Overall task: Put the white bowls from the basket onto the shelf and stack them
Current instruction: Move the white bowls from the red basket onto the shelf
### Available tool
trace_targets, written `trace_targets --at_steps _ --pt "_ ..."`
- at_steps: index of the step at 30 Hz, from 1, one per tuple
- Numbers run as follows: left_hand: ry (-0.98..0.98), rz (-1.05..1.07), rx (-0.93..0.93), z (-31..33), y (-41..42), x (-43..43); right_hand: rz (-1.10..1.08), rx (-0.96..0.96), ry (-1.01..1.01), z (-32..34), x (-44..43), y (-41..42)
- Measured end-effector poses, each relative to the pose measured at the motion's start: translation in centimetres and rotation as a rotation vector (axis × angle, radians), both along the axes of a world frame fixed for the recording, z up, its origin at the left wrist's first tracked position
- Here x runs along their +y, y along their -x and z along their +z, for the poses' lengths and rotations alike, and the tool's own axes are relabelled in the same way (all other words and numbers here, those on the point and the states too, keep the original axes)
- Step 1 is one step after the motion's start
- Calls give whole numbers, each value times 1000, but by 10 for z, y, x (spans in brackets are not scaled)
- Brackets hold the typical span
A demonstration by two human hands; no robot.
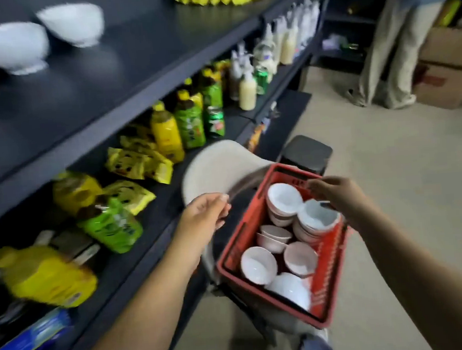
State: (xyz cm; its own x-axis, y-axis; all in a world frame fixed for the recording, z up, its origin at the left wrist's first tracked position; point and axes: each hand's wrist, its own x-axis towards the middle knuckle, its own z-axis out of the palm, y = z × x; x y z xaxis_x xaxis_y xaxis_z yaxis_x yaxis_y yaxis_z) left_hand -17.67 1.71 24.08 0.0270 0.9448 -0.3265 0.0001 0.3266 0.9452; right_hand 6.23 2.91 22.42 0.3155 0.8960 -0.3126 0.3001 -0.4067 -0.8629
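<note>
2 bowls (7,46) are set on the top shelf (159,48); many more are held in the red basket (236,243). The right hand (339,196) is curled over 1 stacked bowl (317,219), its grip blurred. The left hand (204,214) is curled beside the basket; any hold cannot be told.

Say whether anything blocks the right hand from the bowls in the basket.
Nothing visible does. The right hand is directly over a bowl stack in the open basket, with no object between.
</note>
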Motion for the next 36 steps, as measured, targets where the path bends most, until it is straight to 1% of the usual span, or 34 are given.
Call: trace_targets --at_steps 4,7,10,12,15,18,20,23,24,26,28,30,33,36 --pt "166 -71 105 -61 -84 31 -79 66 163 -56 14 -85" --pt "268 -65 203 -104 -131 51 -65 68 276 -94 35 -127" --pt "308 -81 305 -148 -163 78 65 -55 318 -135 71 -154" --pt "330 -69 332 -176 -177 101 164 -115 324 -158 100 -164" --pt "334 37 367 -220 -196 132 358 -310 428 -184 136 -170" --pt "358 153 410 -262 -204 154 423 -415 508 -216 156 -170" --pt "386 198 404 -285 -207 164 401 -456 564 -234 160 -168" --pt "435 223 284 -301 -211 172 471 -597 617 -249 168 -166" --pt "444 227 251 -308 -212 173 494 -639 624 -252 169 -165" --pt "415 206 260 -319 -211 173 492 -663 621 -259 171 -165" --pt "364 191 286 -327 -210 173 486 -738 564 -265 170 -169" --pt "353 196 303 -332 -209 173 497 -807 513 -269 169 -172" --pt "333 189 339 -333 -208 172 512 -796 475 -266 168 -175" --pt "355 179 282 -329 -209 170 560 -801 441 -259 164 -177"
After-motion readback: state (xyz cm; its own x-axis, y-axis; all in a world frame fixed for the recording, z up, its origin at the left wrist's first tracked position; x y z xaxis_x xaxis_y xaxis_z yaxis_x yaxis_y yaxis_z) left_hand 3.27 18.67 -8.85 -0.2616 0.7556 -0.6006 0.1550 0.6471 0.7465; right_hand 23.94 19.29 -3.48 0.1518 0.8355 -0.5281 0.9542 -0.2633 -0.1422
